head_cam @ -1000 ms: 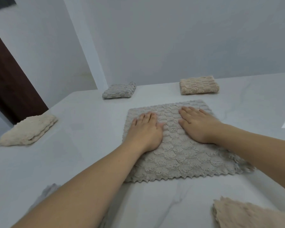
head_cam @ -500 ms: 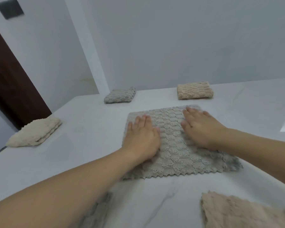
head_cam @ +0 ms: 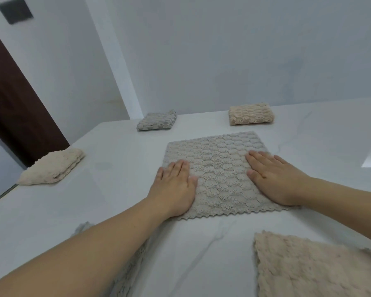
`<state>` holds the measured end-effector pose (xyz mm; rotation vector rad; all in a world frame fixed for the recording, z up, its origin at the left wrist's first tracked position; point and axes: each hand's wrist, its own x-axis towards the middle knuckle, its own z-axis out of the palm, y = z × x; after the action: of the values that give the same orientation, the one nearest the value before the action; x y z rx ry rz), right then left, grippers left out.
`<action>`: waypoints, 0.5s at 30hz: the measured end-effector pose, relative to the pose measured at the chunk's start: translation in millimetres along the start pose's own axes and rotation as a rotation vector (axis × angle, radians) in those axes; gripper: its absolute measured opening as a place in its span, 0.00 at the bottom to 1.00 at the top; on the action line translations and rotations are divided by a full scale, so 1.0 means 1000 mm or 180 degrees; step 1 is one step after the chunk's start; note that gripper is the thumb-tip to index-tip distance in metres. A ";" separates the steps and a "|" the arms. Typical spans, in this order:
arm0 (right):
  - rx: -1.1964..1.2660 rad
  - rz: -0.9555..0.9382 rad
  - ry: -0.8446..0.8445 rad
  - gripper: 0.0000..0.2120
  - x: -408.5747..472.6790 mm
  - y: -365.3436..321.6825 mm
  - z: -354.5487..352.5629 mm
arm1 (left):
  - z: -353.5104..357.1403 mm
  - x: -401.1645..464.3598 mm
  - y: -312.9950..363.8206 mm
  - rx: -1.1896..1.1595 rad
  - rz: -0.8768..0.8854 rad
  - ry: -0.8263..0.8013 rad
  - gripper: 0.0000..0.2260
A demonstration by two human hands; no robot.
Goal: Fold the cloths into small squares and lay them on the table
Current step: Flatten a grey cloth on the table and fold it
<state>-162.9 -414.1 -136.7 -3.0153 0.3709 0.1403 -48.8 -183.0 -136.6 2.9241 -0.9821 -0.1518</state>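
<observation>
Presently we find the white marble-look table (head_cam: 201, 264) filling most of the view, its far edge against a pale wall (head_cam: 223, 50), with a dark brown door (head_cam: 15, 103) at ten o'clock. At centre lies the grey cloth (head_cam: 216, 168), spread flat and unfolded, zigzag hem toward us. We have our left hand (head_cam: 176, 187) pressed on its nine o'clock edge, fingers straight and close together, and our right hand (head_cam: 276, 179) on its three o'clock edge, fingers likewise flat and extended; neither grips anything. Our left forearm (head_cam: 84, 254) crosses the near table and covers much of a further grey cloth (head_cam: 126, 273) at seven o'clock. An unfolded beige cloth (head_cam: 308, 269) lies at five o'clock, partly out of view. Folded pieces sit well apart from the work: a cream folded cloth (head_cam: 51, 168) at nine o'clock near the table edge, a grey folded cloth (head_cam: 156, 121) at eleven o'clock, and a tan folded cloth (head_cam: 251, 114) at one o'clock.
</observation>
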 end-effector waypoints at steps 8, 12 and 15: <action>-0.0464 0.0352 0.0005 0.29 -0.015 0.012 -0.010 | -0.024 -0.016 -0.017 0.1599 -0.0148 0.0056 0.27; -0.0822 -0.0389 0.0862 0.20 -0.030 -0.021 -0.030 | -0.045 -0.040 0.017 0.1338 0.0515 0.0777 0.18; -0.0277 -0.0791 0.0020 0.19 -0.048 -0.044 -0.040 | -0.044 -0.070 0.040 0.0636 0.0775 0.0052 0.10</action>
<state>-194.9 -364.8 -88.2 -3.1146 -0.0118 0.1299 -122.9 -171.6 -84.7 2.9371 -1.4153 -0.0196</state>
